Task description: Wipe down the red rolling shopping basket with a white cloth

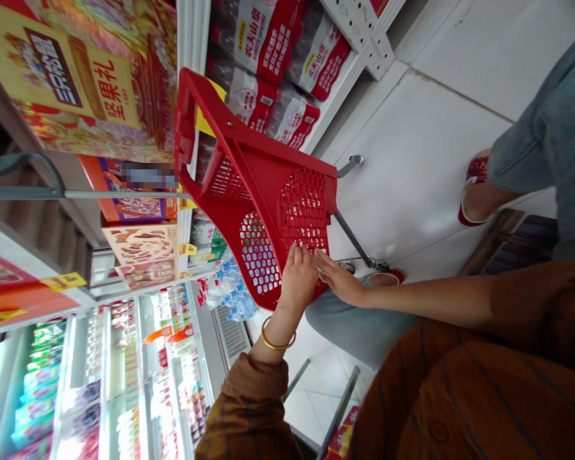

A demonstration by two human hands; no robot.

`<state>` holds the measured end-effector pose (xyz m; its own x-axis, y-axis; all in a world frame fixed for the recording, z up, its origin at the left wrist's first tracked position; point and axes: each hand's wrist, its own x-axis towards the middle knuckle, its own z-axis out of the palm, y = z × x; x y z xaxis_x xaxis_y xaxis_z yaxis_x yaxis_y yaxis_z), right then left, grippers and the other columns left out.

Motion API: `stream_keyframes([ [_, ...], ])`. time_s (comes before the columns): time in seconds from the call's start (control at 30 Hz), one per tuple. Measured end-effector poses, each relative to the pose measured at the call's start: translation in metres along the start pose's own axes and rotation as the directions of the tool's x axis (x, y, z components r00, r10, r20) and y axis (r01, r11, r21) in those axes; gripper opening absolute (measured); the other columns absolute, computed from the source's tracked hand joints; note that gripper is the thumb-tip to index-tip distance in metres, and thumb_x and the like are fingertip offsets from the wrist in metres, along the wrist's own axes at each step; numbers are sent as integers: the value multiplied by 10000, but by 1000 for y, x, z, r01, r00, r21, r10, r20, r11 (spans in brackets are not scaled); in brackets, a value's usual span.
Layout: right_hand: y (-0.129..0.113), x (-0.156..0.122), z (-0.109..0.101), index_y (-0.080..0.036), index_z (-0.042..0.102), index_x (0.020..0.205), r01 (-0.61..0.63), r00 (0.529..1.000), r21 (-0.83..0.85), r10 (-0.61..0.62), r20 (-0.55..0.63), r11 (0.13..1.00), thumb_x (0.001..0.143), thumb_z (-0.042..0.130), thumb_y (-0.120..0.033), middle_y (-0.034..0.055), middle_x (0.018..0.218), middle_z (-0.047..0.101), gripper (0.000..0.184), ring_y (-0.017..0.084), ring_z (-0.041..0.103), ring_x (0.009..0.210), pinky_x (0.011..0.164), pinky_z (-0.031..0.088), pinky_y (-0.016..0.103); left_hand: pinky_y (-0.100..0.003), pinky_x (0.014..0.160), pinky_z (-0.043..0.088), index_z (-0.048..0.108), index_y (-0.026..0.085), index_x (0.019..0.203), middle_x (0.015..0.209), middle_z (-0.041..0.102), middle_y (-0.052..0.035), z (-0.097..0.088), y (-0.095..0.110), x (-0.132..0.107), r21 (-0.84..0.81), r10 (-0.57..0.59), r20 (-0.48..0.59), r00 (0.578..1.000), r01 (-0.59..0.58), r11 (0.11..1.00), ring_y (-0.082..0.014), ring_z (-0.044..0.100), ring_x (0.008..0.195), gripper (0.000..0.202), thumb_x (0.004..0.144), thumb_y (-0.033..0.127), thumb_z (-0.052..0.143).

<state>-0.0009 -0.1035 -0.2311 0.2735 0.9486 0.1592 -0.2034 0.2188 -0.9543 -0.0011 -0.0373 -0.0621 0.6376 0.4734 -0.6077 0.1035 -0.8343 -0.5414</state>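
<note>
The view is turned on its side, with the floor to the right. A red plastic shopping basket (pixel 249 185) with mesh walls lies tilted against the shelf front. My left hand (pixel 298 280), a gold bangle (pixel 276 340) on its wrist, has its fingers curled on the basket's lower mesh wall. Beside it, my right hand (pixel 339 280) lies with fingers stretched flat against the same wall. Both arms wear brown striped sleeves.
Metal rods (pixel 357 241) stick out of the basket over the white tiled floor (pixel 426 128). Packs of bottled water (pixel 268 38) and gift boxes (pixel 76 76) fill the shelves. A drinks cooler (pixel 124 383) stands beyond. Jeans-clad legs in red shoes (pixel 474 191) are close by.
</note>
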Motion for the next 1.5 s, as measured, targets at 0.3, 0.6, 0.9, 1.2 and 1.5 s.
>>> stream_keyframes([
  [0.3,-15,22,-22,-246,378,1452,31,988,15,-28,-152,999,961,366,-192,76,1543,331,494,192,294,1431,1189,252,457,-514,1213,171,542,94,1327,1413,522,-110,-4,-33,-25,-91,60,-124,991,-71,993,-305,337,1406,465,918,292,442],
  [0.6,-6,74,-10,-252,289,1493,56,974,-18,-58,-219,998,952,333,-142,50,1586,230,554,172,144,1474,1204,205,439,-605,1196,144,611,89,1233,1334,591,-135,15,-39,-26,-231,85,-250,964,-145,962,-304,399,1370,405,923,265,420],
  [0.9,-12,22,4,-275,210,1514,130,991,-47,-132,-33,990,956,301,-88,52,1595,194,596,168,143,1471,1200,214,462,-659,1176,98,607,77,1214,1305,609,-152,21,-41,-26,-287,74,-312,947,-168,943,-318,448,1328,398,900,224,411],
  [1.2,-21,-2,-13,-262,340,1473,105,992,30,-107,63,994,982,366,-207,73,1544,333,496,190,283,1434,1178,280,444,-662,1174,109,621,68,1179,1288,620,-158,25,-40,-27,-298,64,-348,935,-174,939,-322,454,1322,382,890,206,412],
  [1.5,-19,79,-11,-237,309,1485,36,979,3,-34,-199,999,953,340,-151,70,1581,240,539,184,176,1467,1200,218,450,-650,1170,137,543,54,1268,1329,580,-189,26,-36,-27,-328,18,-394,919,-159,931,-311,383,1379,440,884,196,381],
])
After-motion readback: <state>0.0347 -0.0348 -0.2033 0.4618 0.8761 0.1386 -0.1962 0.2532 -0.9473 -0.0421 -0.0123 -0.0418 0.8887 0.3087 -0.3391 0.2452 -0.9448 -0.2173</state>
